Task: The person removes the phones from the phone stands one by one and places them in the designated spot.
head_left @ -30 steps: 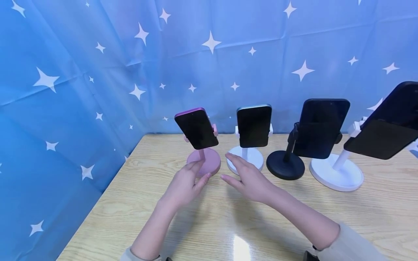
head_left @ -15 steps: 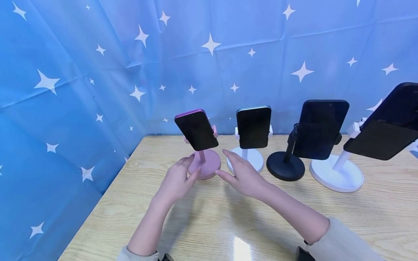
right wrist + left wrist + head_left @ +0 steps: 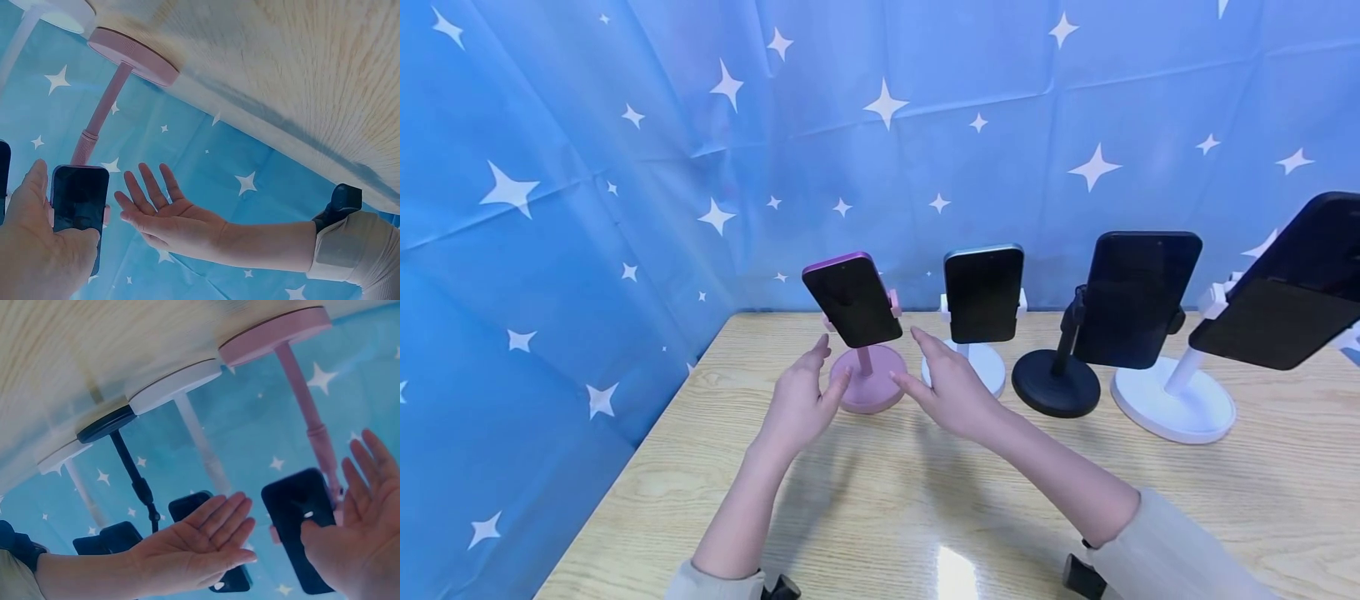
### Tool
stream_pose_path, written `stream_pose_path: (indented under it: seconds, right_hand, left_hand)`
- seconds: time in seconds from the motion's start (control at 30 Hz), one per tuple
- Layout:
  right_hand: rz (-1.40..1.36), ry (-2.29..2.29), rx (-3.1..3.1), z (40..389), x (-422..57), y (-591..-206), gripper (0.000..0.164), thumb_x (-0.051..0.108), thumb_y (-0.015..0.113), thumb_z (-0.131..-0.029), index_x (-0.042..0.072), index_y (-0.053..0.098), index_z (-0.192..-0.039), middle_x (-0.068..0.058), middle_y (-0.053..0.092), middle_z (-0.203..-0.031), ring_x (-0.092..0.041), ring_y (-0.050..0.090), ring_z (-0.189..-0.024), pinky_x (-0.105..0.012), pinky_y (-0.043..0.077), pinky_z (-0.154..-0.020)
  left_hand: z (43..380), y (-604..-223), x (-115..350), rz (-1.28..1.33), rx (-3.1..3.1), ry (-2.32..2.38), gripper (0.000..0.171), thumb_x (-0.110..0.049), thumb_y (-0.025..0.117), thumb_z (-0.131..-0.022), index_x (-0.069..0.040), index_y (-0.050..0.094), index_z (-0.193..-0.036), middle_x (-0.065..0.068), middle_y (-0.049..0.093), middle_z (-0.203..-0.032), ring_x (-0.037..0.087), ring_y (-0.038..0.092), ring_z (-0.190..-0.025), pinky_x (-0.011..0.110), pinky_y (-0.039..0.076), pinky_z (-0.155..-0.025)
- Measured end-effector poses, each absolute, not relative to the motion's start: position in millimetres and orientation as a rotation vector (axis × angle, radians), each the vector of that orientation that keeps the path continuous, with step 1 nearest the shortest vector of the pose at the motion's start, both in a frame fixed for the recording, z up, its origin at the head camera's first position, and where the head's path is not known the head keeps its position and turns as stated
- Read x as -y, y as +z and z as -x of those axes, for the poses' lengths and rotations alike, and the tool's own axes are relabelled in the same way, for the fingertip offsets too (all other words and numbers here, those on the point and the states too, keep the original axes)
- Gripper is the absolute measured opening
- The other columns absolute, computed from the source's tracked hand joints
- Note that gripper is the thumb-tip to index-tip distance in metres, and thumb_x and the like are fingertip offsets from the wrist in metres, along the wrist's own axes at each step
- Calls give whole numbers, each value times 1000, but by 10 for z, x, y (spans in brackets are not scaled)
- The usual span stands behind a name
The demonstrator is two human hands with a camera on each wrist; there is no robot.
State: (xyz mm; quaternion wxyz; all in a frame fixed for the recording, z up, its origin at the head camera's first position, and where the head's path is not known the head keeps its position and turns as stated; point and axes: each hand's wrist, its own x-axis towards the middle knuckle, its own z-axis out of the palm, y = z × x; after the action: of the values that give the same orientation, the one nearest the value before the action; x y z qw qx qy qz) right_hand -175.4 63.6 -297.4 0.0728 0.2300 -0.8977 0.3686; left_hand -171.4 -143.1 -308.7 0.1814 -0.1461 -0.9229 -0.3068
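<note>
In the head view a phone with a magenta edge (image 3: pixel 853 300) sits tilted in the clamp of a pink phone stand (image 3: pixel 872 392). My left hand (image 3: pixel 797 400) hovers on the left of this stand, fingers extended and thumb spread. On its other side is my right hand (image 3: pixel 951 387), also with extended fingers, in front of the white stand (image 3: pixel 988 367) that bears a phone with a light-blue edge (image 3: pixel 984 293). Both wrist views show the palms facing inward, holding nothing. The right hand covers part of the white stand's base.
Farther right, a black stand (image 3: pixel 1056 385) holds a dark phone (image 3: pixel 1138 300). Beyond it another white stand (image 3: pixel 1172 400) carries a larger dark tablet-like device (image 3: pixel 1292 283). All stand on a wooden table (image 3: pixel 880 517) before a blue star-patterned curtain (image 3: pixel 820 125).
My left hand has moved left and up, off the front of the pink base to its side. My right hand has shifted slightly left and up. The stands and phones keep their places.
</note>
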Motion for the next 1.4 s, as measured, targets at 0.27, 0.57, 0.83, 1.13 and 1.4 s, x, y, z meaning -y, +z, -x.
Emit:
stream_pose_path:
  seconds: [0.27, 0.57, 0.83, 1.13, 1.4]
  right_hand:
    - [-675, 1115, 2668, 1802, -574, -2940, 65, 31, 53, -92, -7, 28, -139, -22, 35, -141, -35, 37, -127, -48, 36, -99]
    - [-632, 1200, 2606, 1854, -444, -2852, 66, 29, 55, -91, -7, 26, -140, -20, 37, -141, -32, 37, -128, -47, 35, -100]
    - [-611, 1243, 2563, 1879, -396, -2759, 66, 30, 53, -92, -2, 23, -142, -17, 38, -141, -31, 37, -129, -48, 35, -100]
    - [-600, 1217, 2496, 1979, -364, -2715, 56, 9, 56, -89, -11, 31, -136, -24, 42, -135, -34, 40, -125, -50, 26, -105]
    - [-574, 1278, 2444, 2054, -336, -2729, 50, 3, 53, -90, -9, 35, -135, -24, 43, -134, -32, 49, -118, -41, 38, -99]
  left_hand:
    - [1786, -3054, 1451, 397, 2534, -1174, 59, -25, 50, -93, 6, 29, -139, 22, 51, -127, 36, 53, -112, 45, 48, -85]
    - [1866, -2978, 1458, 398, 2458, -1425, 56, -22, 50, -94, 1, 29, -141, 17, 50, -130, 29, 53, -115, 46, 45, -89]
    - [1939, -2943, 1437, 424, 2387, -1502, 53, -23, 50, -94, -20, 30, -143, 9, 54, -124, 25, 53, -114, 48, 46, -87]
    - [1990, -2965, 1416, 438, 2345, -1505, 40, -4, 44, -94, -5, 41, -134, 16, 55, -116, 31, 54, -112, 46, 47, -86]
    - [2061, -3004, 1412, 445, 2254, -1572, 38, 1, 43, -94, 2, 44, -131, 21, 57, -110, 31, 56, -105, 40, 49, -86]
